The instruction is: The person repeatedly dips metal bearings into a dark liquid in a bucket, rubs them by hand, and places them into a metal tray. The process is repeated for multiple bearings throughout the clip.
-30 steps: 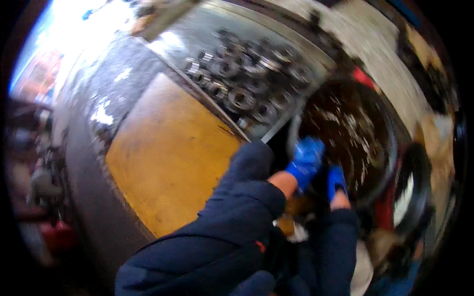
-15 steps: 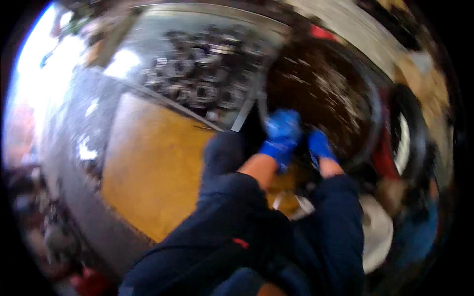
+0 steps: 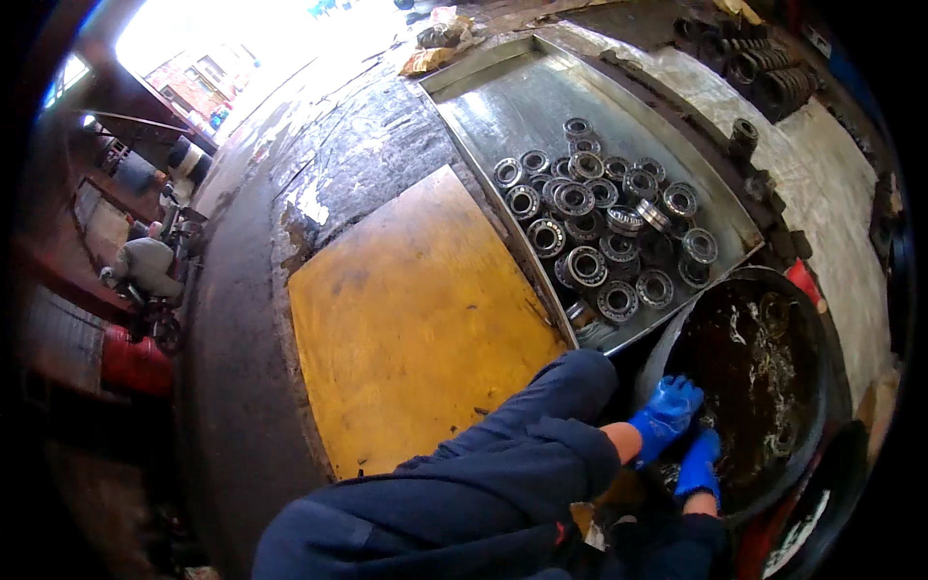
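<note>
Both my hands wear blue gloves and are close together over the near left side of a round tub (image 3: 669,340) of dark brown liquid. My left hand (image 3: 665,414) has its fingers bent and close together near the rim. Just below it, my right hand (image 3: 700,466) is also closed, its fingertips partly hidden. Whatever lies between the hands is too small and dark to make out. Faint ring shapes and bright glints show in the liquid. Beyond the tub, a shallow metal tray (image 3: 512,92) bears a heap of several steel bearings (image 3: 574,199).
A yellow board (image 3: 406,319) lies left of the tray on dark, rough ground. Stacked ring parts (image 3: 764,72) stand at the far right. A tyre (image 3: 822,503) borders the tub at the lower right. At far left are a motorbike (image 3: 166,314) and a red drum (image 3: 135,360).
My view has swung left, so tray, tub and hands appear further right and the bright doorway shows. The hands remain close together at the tub. The earlier picture is blurred.
</note>
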Demonstrator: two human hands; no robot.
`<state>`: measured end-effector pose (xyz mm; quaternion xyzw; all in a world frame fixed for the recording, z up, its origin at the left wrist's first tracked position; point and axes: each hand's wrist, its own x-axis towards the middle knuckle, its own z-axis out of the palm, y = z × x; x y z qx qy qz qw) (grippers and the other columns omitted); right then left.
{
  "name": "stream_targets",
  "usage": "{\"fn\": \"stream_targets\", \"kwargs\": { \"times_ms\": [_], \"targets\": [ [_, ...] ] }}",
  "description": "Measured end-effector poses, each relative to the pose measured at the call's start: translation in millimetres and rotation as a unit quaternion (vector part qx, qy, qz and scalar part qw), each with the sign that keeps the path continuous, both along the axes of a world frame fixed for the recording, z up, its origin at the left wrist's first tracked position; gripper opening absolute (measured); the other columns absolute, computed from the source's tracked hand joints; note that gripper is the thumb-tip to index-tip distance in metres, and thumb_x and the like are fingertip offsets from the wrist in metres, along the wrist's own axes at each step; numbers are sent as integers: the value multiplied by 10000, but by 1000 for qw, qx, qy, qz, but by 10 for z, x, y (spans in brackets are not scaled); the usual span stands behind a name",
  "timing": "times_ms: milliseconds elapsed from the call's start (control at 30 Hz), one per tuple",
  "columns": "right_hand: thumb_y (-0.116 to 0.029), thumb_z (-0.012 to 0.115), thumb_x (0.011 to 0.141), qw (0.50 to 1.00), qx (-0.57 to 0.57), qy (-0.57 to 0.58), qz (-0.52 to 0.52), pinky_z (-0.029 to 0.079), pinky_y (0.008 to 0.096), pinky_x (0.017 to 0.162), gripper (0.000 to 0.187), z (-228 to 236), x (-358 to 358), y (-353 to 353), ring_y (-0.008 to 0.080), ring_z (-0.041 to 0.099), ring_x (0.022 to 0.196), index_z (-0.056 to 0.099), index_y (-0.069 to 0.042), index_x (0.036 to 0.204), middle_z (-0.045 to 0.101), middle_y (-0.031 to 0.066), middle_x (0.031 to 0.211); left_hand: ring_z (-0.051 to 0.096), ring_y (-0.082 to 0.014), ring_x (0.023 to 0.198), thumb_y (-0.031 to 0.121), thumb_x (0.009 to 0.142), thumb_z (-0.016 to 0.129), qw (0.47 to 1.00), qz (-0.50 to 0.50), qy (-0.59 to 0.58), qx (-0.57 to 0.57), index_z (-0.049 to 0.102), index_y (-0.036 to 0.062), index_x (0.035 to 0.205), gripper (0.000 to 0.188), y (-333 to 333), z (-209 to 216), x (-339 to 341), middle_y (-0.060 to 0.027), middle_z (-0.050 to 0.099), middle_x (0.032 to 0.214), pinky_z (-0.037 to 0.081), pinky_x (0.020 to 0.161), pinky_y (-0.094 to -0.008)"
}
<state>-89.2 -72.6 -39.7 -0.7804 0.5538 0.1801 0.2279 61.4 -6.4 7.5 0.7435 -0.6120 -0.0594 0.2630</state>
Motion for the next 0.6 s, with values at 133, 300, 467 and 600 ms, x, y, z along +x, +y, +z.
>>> {"fn": "stream_targets", "kwargs": {
  "times_ms": [133, 300, 467, 600],
  "targets": [
    [-250, 549, 961, 1000, 1, 7, 5, 526, 484, 1001, 367, -76, -32, -106, 413, 646, 1191, 702, -119, 1267, 663, 196, 1312, 637, -372, 1133, 183, 799, 640, 1000, -20, 5, -12, 678, 92, 1078, 296, -31, 47, 18, -140, 697, 1077, 475, 985, -500],
    [-274, 547, 967, 1000, 5, 11, 9, 523, 480, 1007, 375, -118, -68, -72, 405, 644, 1198, 695, -128, 1280, 658, 187, 1327, 641, -364, 1118, 197, 787, 638, 999, 8, -12, -29, 676, 94, 1062, 296, 28, 46, 8, -134, 692, 1065, 479, 942, -499],
    [-298, 545, 973, 1000, 0, 13, 16, 520, 476, 1013, 385, -158, -29, -115, 398, 642, 1204, 688, -137, 1292, 653, 178, 1341, 640, -361, 1090, 204, 775, 645, 1000, -12, -7, -9, 676, 99, 1064, 309, 6, 80, 23, -127, 687, 1071, 478, 925, -504],
    [-317, 543, 977, 1000, 0, 15, 24, 518, 473, 1018, 392, -171, 9, -128, 392, 641, 1209, 682, -144, 1301, 648, 171, 1353, 632, -357, 1099, 195, 776, 650, 999, -25, 27, 30, 674, 103, 1051, 291, 4, 121, 32, -122, 688, 1088, 475, 940, -505]
  ]
}}
